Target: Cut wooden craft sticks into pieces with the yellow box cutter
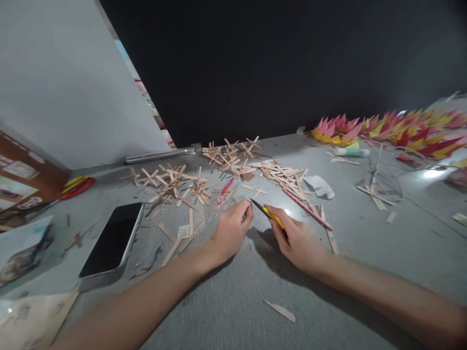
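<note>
My right hand grips a yellow craft knife whose dark blade points left, its tip close to the fingers of my left hand. Those left fingers are pinched together; whatever they hold, if anything, is too small to make out. Both hands are just above the grey surface. Beyond them lie wooden sticks, some joined in star shapes, others loose in a pile. A pointed wood piece rests in front of my right hand.
A phone lies at the left, near a brown box. Behind are a red pen, a striped pencil, crumpled white paper and a glue stick. Pink and yellow paper shapes line the right back.
</note>
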A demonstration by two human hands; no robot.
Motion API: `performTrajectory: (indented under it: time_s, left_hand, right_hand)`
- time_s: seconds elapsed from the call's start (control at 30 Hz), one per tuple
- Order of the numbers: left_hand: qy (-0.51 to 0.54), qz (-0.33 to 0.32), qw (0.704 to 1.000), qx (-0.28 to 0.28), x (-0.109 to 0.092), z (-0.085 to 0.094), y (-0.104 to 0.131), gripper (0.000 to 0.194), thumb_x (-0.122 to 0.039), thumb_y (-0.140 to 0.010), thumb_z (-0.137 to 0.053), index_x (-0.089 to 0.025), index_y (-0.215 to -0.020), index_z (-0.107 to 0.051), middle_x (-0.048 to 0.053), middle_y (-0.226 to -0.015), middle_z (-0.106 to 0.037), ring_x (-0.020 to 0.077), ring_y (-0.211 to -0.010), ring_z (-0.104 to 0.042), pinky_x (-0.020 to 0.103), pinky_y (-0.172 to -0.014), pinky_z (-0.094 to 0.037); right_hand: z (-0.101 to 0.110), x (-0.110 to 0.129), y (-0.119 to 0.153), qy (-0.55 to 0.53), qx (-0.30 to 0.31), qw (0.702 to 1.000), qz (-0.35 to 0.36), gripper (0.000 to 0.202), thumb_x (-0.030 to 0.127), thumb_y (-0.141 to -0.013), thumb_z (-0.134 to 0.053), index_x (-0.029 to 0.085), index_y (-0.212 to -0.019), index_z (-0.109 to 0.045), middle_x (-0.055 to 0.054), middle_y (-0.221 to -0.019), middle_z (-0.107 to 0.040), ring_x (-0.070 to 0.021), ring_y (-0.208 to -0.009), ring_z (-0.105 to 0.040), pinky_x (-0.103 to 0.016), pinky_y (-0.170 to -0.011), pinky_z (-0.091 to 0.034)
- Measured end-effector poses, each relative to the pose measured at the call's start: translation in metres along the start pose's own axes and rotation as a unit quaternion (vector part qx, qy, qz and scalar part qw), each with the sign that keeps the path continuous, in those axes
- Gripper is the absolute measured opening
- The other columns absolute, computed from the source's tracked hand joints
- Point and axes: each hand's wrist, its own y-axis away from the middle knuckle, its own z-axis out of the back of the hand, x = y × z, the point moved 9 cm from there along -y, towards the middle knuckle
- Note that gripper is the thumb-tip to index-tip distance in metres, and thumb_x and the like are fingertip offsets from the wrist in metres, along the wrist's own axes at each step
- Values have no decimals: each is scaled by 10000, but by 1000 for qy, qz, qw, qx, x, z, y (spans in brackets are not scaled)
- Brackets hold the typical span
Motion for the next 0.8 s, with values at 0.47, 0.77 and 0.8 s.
performTrajectory:
  time_s: [0.47, 0.77, 0.8]
  left_hand:
    - [-11, 16, 1000, 14, 4, -4, 1, 217, -263, -1085, -515, -224, -886, -593, -34, -742, -596, 133, -669, -573, 244, -708, -444]
    - [-19, 7, 1000, 6, 3, -3, 2, 228, -266, -1091, -512, -219, -883, -593, -31, -751, -597, 134, -677, -566, 249, -713, -438]
    - [-18, 5, 1000, 8, 3, -4, 2, 229, -268, -1091, -513, -219, -883, -594, -30, -752, -596, 135, -677, -564, 250, -715, -440]
  right_hand:
    - [-2, -1, 2, 28, -3, 1000, 14, 407, 221, -1117, -413, 206, -1509, -519, -142, -1212, -793, -247, -996, -803, -327, -829, -638]
    - [-6, -3, 4, 18, 8, 1000, 17, 431, 225, -1129, -398, 204, -1552, -481, -158, -1282, -766, -267, -1055, -791, -355, -823, -640]
    - [-6, -4, 4, 18, 8, 1000, 15, 430, 228, -1131, -396, 202, -1551, -482, -160, -1286, -765, -266, -1055, -792, -353, -821, -639]
